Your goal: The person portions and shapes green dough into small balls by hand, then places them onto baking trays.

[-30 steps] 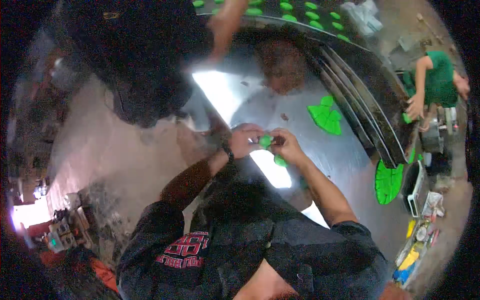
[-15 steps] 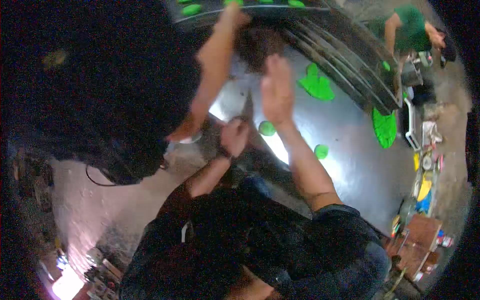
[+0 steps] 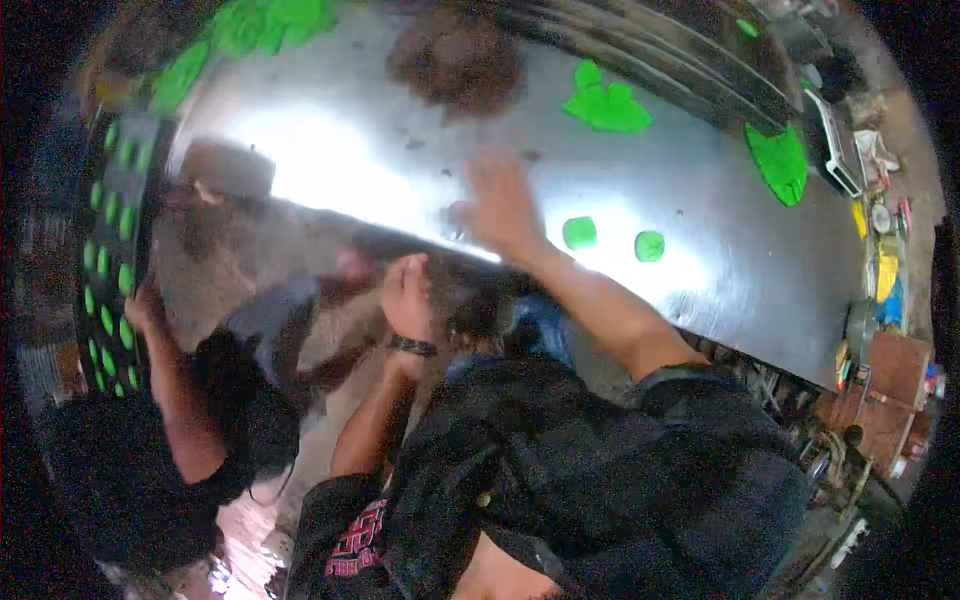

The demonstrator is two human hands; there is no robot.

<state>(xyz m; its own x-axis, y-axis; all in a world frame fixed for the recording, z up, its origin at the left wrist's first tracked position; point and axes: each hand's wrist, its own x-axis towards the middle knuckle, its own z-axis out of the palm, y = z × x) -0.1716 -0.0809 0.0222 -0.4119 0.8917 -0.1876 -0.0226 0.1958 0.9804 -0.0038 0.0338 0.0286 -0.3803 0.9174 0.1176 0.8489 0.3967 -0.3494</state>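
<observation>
Fingers stretched out, my right hand is over the shiny metal table, blurred; contact with the surface cannot be made out. Two small green lumps, a near one and a farther one, lie to its right. My left hand, with a dark band on its wrist, is raised beside the table's near edge with its fingers curled in. Whatever is inside them is hidden. A larger green piece lies farther back on the metal.
A co-worker at the left has a hand on a black tray bearing several green ovals. Green material lies at the back left, a brown patch at the back. Another green piece is at the right, near black racks.
The co-worker and the black tray have moved away to the left, uncovering more of the table. The view has shifted. My right hand is now lower over the metal, and my left hand remains curled.
</observation>
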